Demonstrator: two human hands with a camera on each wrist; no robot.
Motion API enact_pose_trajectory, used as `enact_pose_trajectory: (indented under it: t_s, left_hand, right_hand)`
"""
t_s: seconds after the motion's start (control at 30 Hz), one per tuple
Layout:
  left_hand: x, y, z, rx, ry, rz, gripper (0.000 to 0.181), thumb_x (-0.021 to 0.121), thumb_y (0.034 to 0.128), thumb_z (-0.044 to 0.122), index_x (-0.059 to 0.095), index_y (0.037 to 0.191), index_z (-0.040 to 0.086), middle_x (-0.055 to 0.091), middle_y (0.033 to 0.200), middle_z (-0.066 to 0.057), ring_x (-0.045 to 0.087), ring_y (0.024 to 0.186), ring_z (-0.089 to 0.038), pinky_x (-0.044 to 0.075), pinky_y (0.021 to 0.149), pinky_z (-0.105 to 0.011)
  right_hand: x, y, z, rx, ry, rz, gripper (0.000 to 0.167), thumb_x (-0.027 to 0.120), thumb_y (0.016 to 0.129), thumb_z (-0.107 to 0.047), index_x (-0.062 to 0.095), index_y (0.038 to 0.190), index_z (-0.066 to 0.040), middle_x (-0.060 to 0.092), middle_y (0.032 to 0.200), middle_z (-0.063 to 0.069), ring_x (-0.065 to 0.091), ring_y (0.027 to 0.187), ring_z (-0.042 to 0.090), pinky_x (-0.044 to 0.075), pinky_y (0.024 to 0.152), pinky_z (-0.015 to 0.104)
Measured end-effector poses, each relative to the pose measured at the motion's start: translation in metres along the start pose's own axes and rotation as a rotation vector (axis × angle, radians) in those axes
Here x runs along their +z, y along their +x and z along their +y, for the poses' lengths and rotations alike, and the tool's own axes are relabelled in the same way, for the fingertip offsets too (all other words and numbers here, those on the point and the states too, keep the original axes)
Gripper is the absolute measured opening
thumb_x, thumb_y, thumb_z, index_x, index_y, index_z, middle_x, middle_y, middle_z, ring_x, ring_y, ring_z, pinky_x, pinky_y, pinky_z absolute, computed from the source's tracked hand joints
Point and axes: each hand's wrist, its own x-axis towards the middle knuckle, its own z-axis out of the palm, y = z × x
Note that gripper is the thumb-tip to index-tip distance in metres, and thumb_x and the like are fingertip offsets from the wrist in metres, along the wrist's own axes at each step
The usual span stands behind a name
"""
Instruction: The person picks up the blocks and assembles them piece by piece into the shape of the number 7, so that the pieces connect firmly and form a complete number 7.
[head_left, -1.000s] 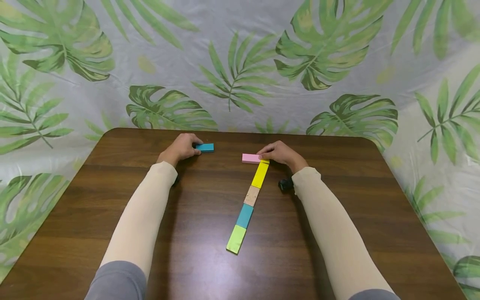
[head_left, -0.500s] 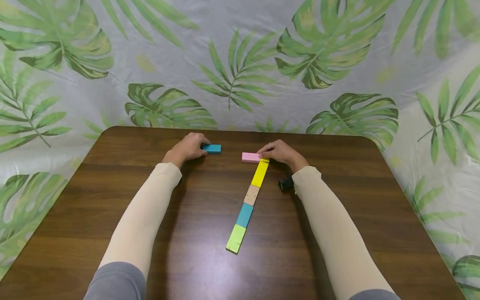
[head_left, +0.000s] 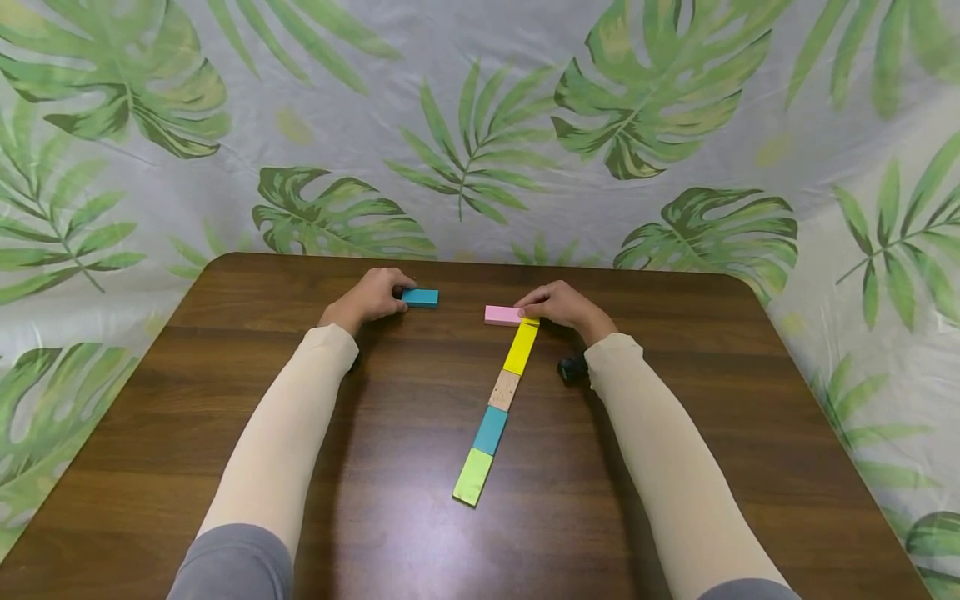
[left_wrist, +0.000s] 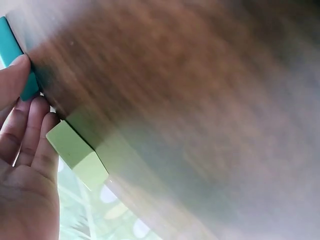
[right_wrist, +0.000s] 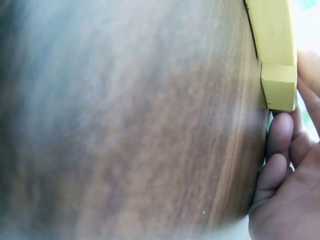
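Note:
In the head view my left hand pinches the left end of a blue block near the table's far edge. The left wrist view shows the thumb on that teal-blue block, and a light green block beside the outer fingers. My right hand pinches the right end of a pink block, which its fingertips partly cover. Touching that end is a small yellow piece, with a longer yellow block below. In the right wrist view these yellow blocks hide part of the fingers.
The slanted row continues towards me with a plain wood block, a teal block and a lime green block. Bare wood separates the blue and pink blocks on the brown table. A leaf-patterned curtain hangs behind.
My left hand has slid the blue block right, towards the pink one, then slightly back left. My right hand and the slanted row stay in place.

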Motion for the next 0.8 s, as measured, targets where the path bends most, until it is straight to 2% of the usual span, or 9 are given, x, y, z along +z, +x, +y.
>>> enact_pose_trajectory:
  t_s: [0.5, 0.8]
  left_hand:
    - [-0.004, -0.005, 0.004, 0.057, 0.037, -0.020, 0.041, 0.077, 0.0862, 0.013, 0.069, 0.125, 0.003, 0.066, 0.121, -0.017, 0.063, 0.109, -0.033, 0.052, 0.095, -0.045]
    - [0.001, -0.007, 0.014, 0.067, -0.006, -0.049, 0.039, 0.077, 0.0862, 0.012, 0.070, 0.124, 0.005, 0.066, 0.126, -0.015, 0.065, 0.112, -0.030, 0.053, 0.096, -0.042]
  right_hand:
    - [-0.001, 0.002, -0.001, -0.010, 0.004, -0.003, 0.029, 0.066, 0.096, -0.024, 0.073, 0.121, -0.010, 0.061, 0.138, 0.014, 0.050, 0.133, 0.034, 0.039, 0.114, 0.050]
    - [-0.001, 0.000, -0.002, 0.005, -0.006, -0.005, 0.030, 0.065, 0.096, -0.022, 0.072, 0.122, -0.009, 0.061, 0.138, 0.016, 0.050, 0.131, 0.033, 0.039, 0.113, 0.049]
